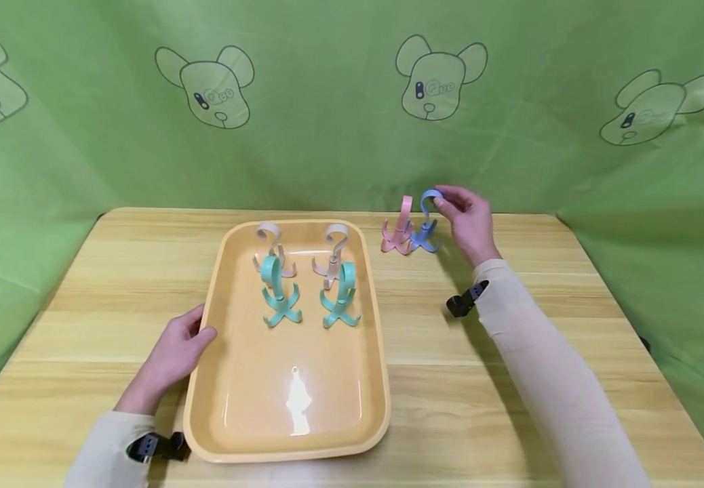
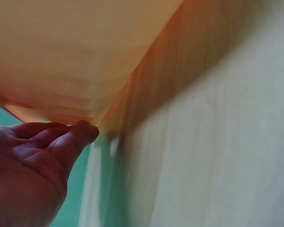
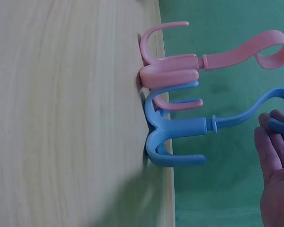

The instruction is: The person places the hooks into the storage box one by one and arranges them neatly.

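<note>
My left hand [image 1: 175,349] grips the left rim of the orange tray [image 1: 205,407], thumb over the edge; in the left wrist view the fingers of the hand [image 2: 42,161] lie against the tray's underside [image 2: 61,56]. At the table's back edge, my right hand [image 1: 468,220] pinches the curved top of a blue hook [image 1: 424,236]. That blue hook [image 3: 184,126] stands upright beside a pink hook [image 3: 175,66], their prongs overlapping. Inside the tray stand two green hooks [image 1: 280,305] [image 1: 340,308] and, behind them, two pale hooks [image 1: 274,261] [image 1: 331,263].
The wooden table [image 1: 450,420] carries the tray left of its middle. A green curtain [image 1: 327,156] with printed mouse-like heads hangs right behind the table and along its sides. Black wrist cameras [image 1: 159,447] [image 1: 464,301] are strapped over both sleeves.
</note>
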`<state>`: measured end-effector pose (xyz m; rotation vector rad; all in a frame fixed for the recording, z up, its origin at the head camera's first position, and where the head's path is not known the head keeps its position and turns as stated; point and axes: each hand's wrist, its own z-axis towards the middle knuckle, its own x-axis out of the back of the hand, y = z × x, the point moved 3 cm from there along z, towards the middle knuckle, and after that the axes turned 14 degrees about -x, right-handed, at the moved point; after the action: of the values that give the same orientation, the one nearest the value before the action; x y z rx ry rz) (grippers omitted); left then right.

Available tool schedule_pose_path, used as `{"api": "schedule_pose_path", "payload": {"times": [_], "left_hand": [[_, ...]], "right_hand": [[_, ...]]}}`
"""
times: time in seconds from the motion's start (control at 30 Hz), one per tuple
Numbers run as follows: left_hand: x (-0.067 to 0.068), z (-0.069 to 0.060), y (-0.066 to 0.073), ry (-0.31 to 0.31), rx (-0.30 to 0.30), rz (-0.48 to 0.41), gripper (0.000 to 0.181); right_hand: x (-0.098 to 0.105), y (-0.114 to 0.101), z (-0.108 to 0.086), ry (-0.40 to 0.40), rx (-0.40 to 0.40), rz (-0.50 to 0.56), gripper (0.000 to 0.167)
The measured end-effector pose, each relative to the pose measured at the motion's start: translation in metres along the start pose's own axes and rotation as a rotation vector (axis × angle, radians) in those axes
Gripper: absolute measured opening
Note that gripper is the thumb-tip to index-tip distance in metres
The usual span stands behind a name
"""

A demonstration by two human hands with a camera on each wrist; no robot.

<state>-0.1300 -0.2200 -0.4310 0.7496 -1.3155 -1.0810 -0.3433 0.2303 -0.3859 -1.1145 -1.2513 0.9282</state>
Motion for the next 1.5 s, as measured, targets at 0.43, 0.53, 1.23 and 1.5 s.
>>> {"api": "schedule_pose_path", "payload": {"times": [0.43, 0.53, 1.23, 1.5], "left_hand": [[0.0, -0.001, 0.002, -0.002, 0.005, 0.008, 0.049], [0.0, 0.0, 0.001, -0.003, 0.002, 0.011, 0.048], [0.002, 0.0, -0.001, -0.01, -0.004, 0.03, 0.046], [0.001, 0.001, 0.0, -0.013, 0.008, 0.022, 0.047]], "right_hand": [[0.016, -0.006, -0.002, 0.064, 0.066, -0.017, 0.03], [0.021, -0.008, -0.005, 0.069, 0.067, -0.005, 0.03], [0.033, -0.027, -0.031, 0.08, 0.111, 0.058, 0.032], [0.035, -0.037, -0.045, 0.065, 0.122, 0.077, 0.03]]}}
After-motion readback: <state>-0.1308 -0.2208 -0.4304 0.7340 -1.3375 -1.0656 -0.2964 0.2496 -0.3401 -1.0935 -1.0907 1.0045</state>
